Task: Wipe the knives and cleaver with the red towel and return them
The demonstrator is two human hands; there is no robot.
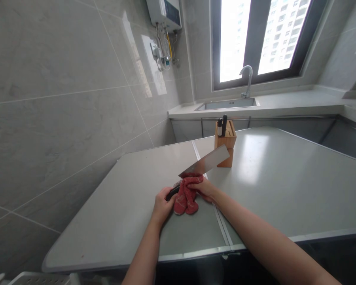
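Note:
My left hand [163, 204] is closed round the black handle of a cleaver [209, 161]. The wide blade points up and to the right, above the table. In my right hand [206, 189] is a bunched red cloth [186, 198], pressed against the lower edge of the blade near the handle. Folds of the cloth hang down between my two hands and hide part of the handle end. Behind the blade tip stands a wooden knife block [225, 138] with two black-handled tools in its slots; the blade overlaps its front in this view.
The pale table [124, 209] has a metal seam running front to back. Beyond it, a counter [299, 101] holds a sink [228, 104] with a faucet [249, 81] under the window. A tiled wall rises at left. A white plastic basket [38, 278] shows at bottom left.

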